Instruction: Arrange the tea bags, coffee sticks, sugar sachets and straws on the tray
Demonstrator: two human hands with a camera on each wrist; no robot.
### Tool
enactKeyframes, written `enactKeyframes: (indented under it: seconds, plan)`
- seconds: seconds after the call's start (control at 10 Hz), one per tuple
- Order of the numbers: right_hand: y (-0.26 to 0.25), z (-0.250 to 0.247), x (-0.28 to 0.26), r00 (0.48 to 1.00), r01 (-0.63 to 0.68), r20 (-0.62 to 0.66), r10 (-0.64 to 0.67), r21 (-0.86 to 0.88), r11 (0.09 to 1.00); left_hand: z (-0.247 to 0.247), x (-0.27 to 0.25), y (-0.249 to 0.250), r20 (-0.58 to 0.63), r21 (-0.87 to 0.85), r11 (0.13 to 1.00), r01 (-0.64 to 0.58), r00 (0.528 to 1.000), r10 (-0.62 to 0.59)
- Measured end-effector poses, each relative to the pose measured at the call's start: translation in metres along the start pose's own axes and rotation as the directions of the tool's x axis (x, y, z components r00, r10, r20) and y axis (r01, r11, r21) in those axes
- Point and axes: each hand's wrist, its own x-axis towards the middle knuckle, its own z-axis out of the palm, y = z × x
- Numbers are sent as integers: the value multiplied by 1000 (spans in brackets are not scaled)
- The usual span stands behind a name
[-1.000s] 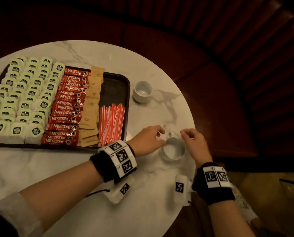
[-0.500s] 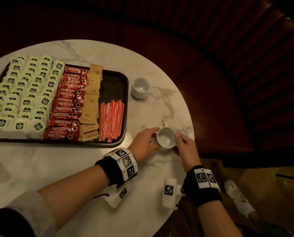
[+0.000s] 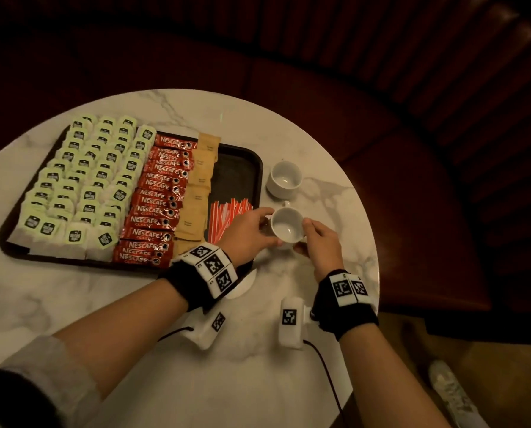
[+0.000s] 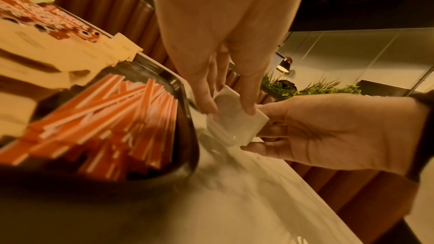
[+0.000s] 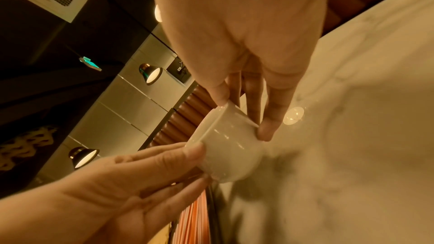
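Note:
A black tray (image 3: pixel 259 168) on the round marble table holds rows of green tea bags (image 3: pixel 82 186), red coffee sticks (image 3: pixel 156 205), brown sugar sachets (image 3: pixel 199 193) and red-and-white straws (image 3: pixel 227 214). Both hands hold one small white cup (image 3: pixel 286 230) just off the tray's right edge. My left hand (image 3: pixel 252 230) pinches its left side and my right hand (image 3: pixel 318 242) its right side. In the left wrist view the left hand (image 4: pixel 225 81) grips the cup (image 4: pixel 234 125) by the rim beside the straws (image 4: pixel 112 121). The right wrist view shows the cup (image 5: pixel 230 151) tilted above the table.
A second white cup (image 3: pixel 284 179) stands upright on the table just beyond the held one, right of the tray. The table's curved edge (image 3: pixel 372 230) runs close on the right, with a dark red bench (image 3: pixel 412 180) behind it. The tray's back right corner (image 3: pixel 236 171) is bare.
Both hands have taken hold of the cup near the table's front right edge, raised it off the table and carried it toward the tray's right side, close to the second cup.

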Motion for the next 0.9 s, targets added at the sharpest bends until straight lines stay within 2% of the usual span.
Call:
enactKeyframes:
  seconds: [0.2,0.4,0.8,0.9]
  plan:
    - [9,9,8,997,61,-34,-66,-131,989,-5,7,-6,35,28,1000,1,999,-2]
    - [8,11,8,995,84,-44,-90,-129,988,-10,11,-7,67,58,998,17,998,-21]
    - [9,15,9,999,31,-17,-33,-117,993,-14,6,-5,92,46,999,11,996,-16]
    - [9,12,14,999,-4,-32,0,-103,995,-18,3,-6,68,43,997,57,996,-60]
